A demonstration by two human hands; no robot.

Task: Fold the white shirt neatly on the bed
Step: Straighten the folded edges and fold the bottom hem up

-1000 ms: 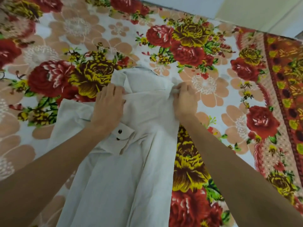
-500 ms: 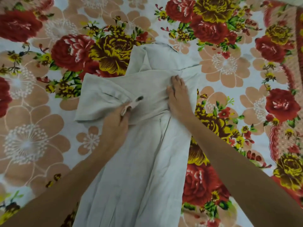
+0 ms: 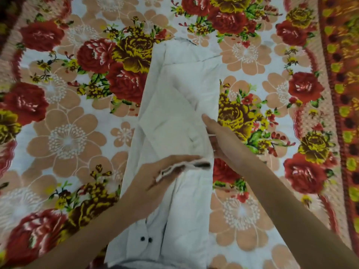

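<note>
Left grip [image 3: 162, 176] is pinching the sleeve [image 3: 186, 165], right grip [image 3: 221, 140] is pressing flat, released, on the shirt [image 3: 174, 113], now narrowed to a strip lying on the bed [image 3: 68, 136], readying crosswise folds.

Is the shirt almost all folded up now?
About halfway. Done: the sides are folded in, so the white shirt is a long narrow strip on the flowered bedsheet. In hand: the left hand pinches a fabric edge across the middle; the right hand touches the right edge. Left: folding the strip shorter, end to end.
</note>
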